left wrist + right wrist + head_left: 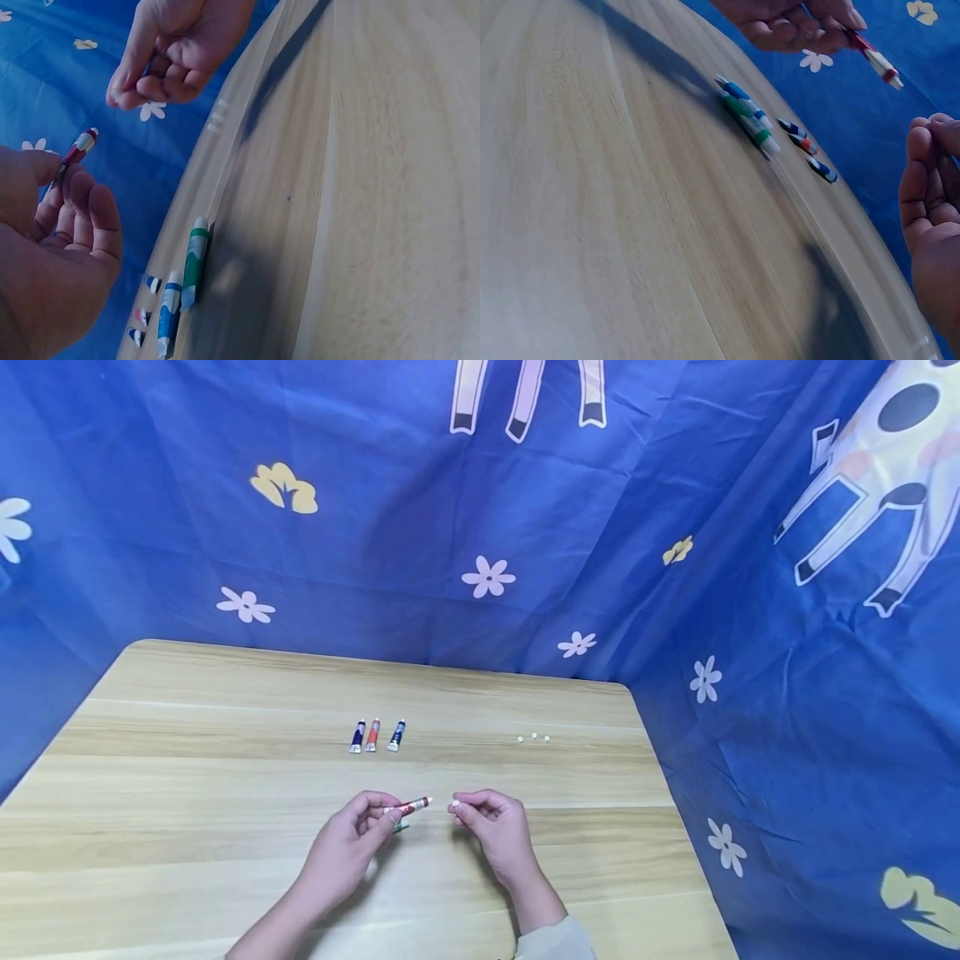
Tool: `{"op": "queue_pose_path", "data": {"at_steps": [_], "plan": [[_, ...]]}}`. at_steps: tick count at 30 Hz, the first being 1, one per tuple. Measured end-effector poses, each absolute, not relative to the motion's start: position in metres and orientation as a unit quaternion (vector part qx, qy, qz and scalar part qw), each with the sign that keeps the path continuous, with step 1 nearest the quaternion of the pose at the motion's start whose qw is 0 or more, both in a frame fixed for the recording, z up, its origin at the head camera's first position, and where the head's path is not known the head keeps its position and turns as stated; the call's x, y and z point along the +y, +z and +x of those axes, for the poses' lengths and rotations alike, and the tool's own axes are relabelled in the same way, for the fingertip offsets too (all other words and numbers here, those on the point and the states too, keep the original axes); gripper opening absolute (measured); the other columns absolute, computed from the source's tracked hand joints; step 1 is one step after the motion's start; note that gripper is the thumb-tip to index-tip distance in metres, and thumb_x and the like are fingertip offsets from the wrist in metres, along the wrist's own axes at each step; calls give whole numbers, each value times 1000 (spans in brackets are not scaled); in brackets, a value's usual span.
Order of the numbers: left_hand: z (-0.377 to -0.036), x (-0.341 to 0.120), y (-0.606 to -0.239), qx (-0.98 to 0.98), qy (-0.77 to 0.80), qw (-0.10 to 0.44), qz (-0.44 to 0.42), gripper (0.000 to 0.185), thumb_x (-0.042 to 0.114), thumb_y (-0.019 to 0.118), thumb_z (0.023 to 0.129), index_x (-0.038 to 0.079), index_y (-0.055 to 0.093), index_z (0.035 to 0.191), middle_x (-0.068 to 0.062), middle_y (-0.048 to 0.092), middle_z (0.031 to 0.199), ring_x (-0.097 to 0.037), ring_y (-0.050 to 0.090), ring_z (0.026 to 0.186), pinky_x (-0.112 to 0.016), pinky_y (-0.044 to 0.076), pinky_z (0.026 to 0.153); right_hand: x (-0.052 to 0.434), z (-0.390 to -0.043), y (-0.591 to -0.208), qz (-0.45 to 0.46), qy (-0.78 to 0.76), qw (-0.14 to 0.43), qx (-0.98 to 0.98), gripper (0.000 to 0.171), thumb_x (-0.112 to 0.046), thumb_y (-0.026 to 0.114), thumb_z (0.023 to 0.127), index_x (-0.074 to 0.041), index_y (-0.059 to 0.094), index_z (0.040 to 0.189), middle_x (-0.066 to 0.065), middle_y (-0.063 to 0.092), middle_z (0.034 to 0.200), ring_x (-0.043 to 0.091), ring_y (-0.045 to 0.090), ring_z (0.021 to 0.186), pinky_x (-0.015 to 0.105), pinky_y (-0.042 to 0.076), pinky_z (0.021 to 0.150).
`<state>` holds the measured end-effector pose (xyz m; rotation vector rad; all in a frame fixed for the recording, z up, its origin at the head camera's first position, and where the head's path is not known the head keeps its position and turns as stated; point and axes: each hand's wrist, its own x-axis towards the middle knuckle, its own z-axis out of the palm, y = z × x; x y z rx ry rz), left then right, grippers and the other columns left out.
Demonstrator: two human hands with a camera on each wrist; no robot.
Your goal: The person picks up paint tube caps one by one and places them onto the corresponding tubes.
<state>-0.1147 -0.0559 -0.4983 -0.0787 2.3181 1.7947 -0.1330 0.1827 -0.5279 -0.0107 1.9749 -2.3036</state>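
Observation:
My left hand [348,843] pinches a red paint tube [412,807] between thumb and fingers, its narrow white nozzle end pointing toward the right hand. Just across a small gap, my right hand [501,833] pinches a small white cap [455,803] between thumb and forefinger. The cap is mostly covered by the fingertips. Below the left hand, a green paint tube [195,262] and a blue paint tube [169,311] lie side by side on the table. In the head view the left hand hides most of this pair.
Farther back on the wooden table [225,760] lie a dark blue tube [357,737], an orange-red tube [372,736] and another dark blue tube [396,737]. Three small white caps [534,736] sit at the back right. A blue patterned cloth [375,568] hangs behind the table.

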Motion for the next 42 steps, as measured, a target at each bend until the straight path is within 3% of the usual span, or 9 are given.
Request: {"op": "queue_pose_path", "data": {"at_steps": [6, 13, 16, 20, 28, 42], "plan": [[-111, -52, -500, 788, 605, 111, -22, 21, 25, 73, 105, 11, 71, 121, -5, 69, 92, -8, 58, 74, -23, 50, 68, 176, -132, -525, -14, -736, 65, 674, 29, -1, 81, 93, 17, 71, 112, 4, 81, 98, 8, 76, 86, 23, 65, 83], [-111, -51, -503, 781, 614, 117, -19, 20, 25, 73, 104, 13, 72, 120, -4, 67, 89, -9, 57, 74, -23, 49, 67, 170, -130, -523, -21, -696, 56, 715, 23, -5, 84, 92, 10, 75, 107, 6, 80, 95, 4, 72, 80, 19, 63, 78], [-111, -52, -504, 777, 617, 121, -20, 21, 25, 73, 105, 12, 72, 121, -4, 67, 89, -10, 58, 75, -23, 50, 66, 169, -129, -523, -25, -687, 53, 724, 21, -5, 83, 92, 8, 76, 108, 13, 80, 98, 3, 72, 81, 18, 62, 78], [-110, -52, -505, 778, 616, 125, -23, 21, 25, 72, 105, 11, 72, 120, -4, 67, 87, -13, 60, 75, -24, 50, 66, 167, -128, -525, -36, -683, 50, 728, 20, -4, 82, 93, 8, 76, 109, 23, 78, 103, 2, 70, 82, 17, 61, 78], [-110, -53, -505, 778, 615, 122, -27, 21, 25, 73, 105, 11, 74, 120, -4, 67, 86, -13, 59, 74, -24, 49, 65, 165, -127, -525, -48, -679, 42, 732, 19, -2, 80, 94, 7, 77, 110, 29, 74, 106, 1, 68, 83, 15, 58, 76], [-111, -53, -505, 775, 620, 124, -27, 21, 23, 74, 104, 11, 73, 121, -3, 66, 87, -13, 59, 75, -23, 49, 65, 162, -127, -527, -23, -686, 78, 723, 22, -10, 72, 103, 11, 74, 110, 41, 70, 103, 8, 70, 82, 24, 63, 81]]}}
